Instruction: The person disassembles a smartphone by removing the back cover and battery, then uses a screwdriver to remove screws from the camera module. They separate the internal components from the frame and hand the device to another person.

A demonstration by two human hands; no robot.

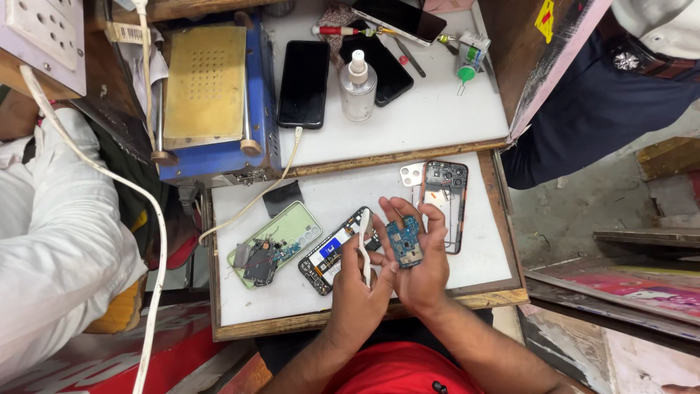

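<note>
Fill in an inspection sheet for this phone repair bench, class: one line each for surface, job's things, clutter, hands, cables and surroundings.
Surface: white pull-out tray with a wooden rim, below a white upper shelf.
Job's things: blue circuit board; opened phone under the hands.
Clutter: green phone back, stripped phone frame, two dark phones, clear pump bottle, blue heating plate machine.
Hands: right hand holds the circuit board; left hand pinches white tweezers.
Cables: white cable crosses the tray; thicker white cord hangs at left.
Surroundings: a person in a white sleeve at left, another at top right.
</note>
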